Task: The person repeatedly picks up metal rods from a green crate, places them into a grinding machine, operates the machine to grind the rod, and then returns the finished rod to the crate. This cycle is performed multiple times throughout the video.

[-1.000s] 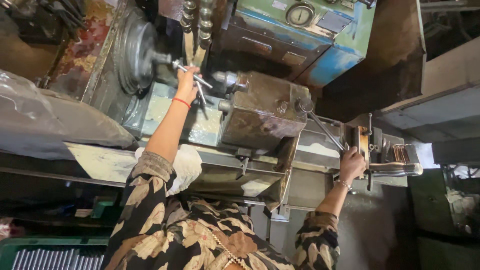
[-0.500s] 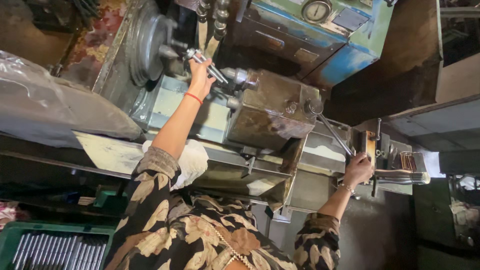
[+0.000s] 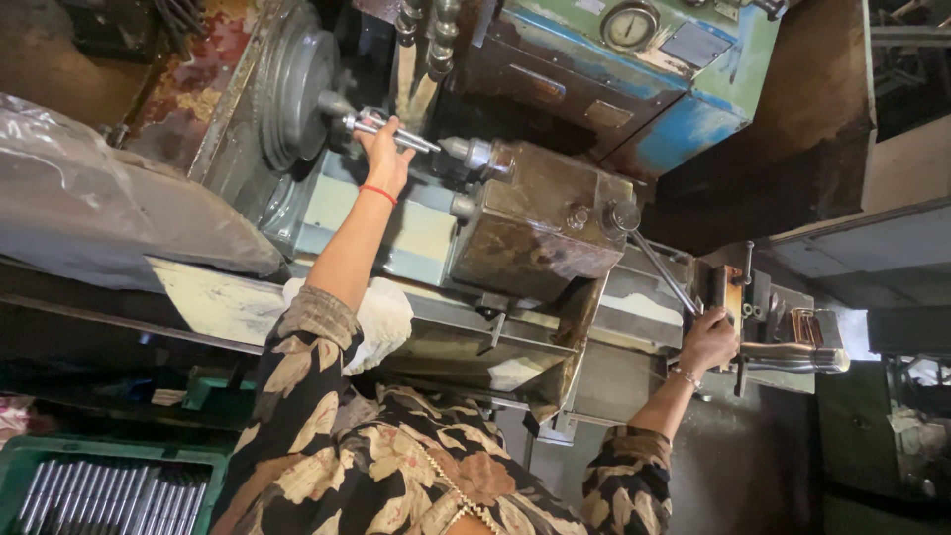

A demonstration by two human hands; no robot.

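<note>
The left hand [image 3: 384, 151] sat hemmed between the chuck [image 3: 297, 84] and the tailstock centre [image 3: 474, 153]; the metal housing [image 3: 540, 223] blocked the right.

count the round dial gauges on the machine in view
1. The round gauge sits on the green-and-blue machine housing at the top of the picture, above the left hand holding a metal rod. More may be hidden beyond the frame's edge.

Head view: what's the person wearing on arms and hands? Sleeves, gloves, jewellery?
No gloves: both hands are bare. The left hand has a thin red band at the wrist. The right hand has a thin metal bracelet. Both sleeves are dark fabric with a large tan and rust leaf print, pushed up to about the elbow.
</note>
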